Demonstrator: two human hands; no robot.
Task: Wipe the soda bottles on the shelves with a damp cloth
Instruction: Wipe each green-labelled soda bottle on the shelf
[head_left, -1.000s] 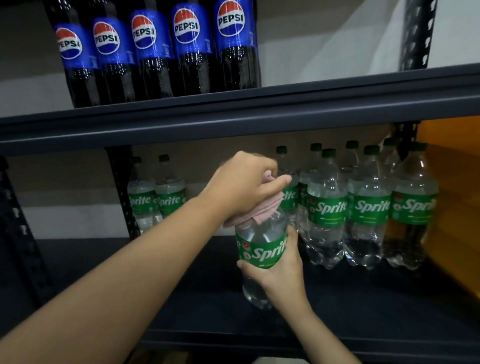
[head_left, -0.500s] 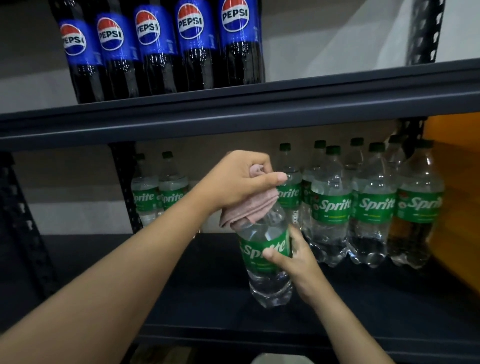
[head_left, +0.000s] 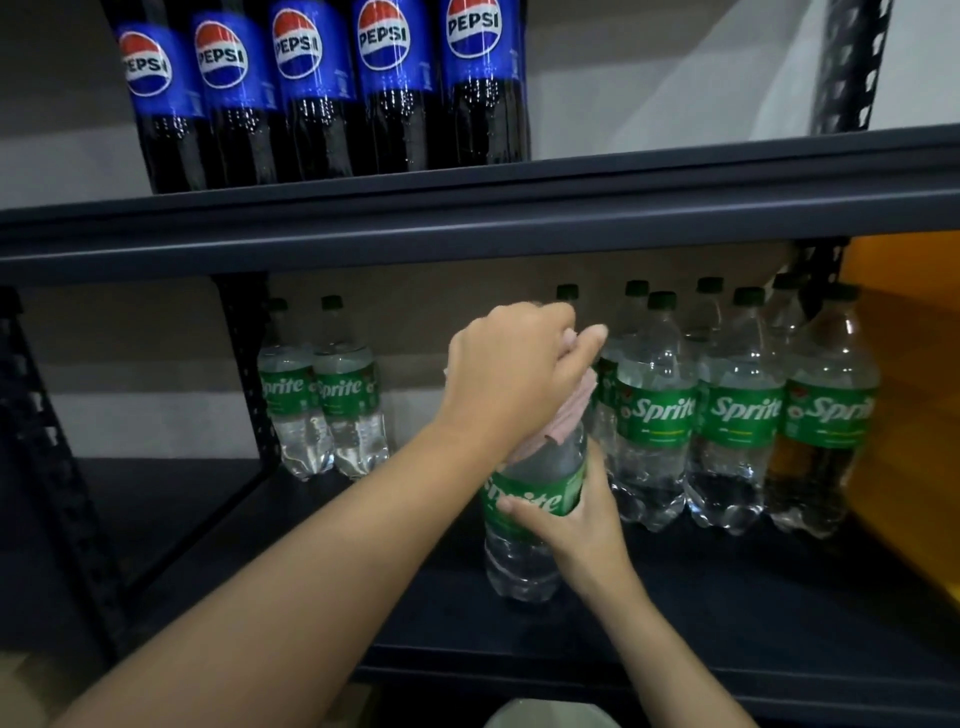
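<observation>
Pink cloth (head_left: 563, 426) is gripped by the left hand (head_left: 511, 374) on top of the Sprite bottle (head_left: 530, 519); the right hand (head_left: 576, 525) holds its label.

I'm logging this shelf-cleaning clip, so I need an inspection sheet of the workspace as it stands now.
Surface: dark lower shelf, with an upper shelf above it.
Job's things: Sprite bottle upright near the shelf front; pink cloth wrapped over its top.
Clutter: Sprite row at right, two Sprite bottles at back left, Pepsi row above.
Grippers: left hand grips the cloth on the bottle's top; right hand holds the bottle at its label.
Cables: nothing seen.
Surroundings: perforated upright, orange panel at right, pale wall behind.
</observation>
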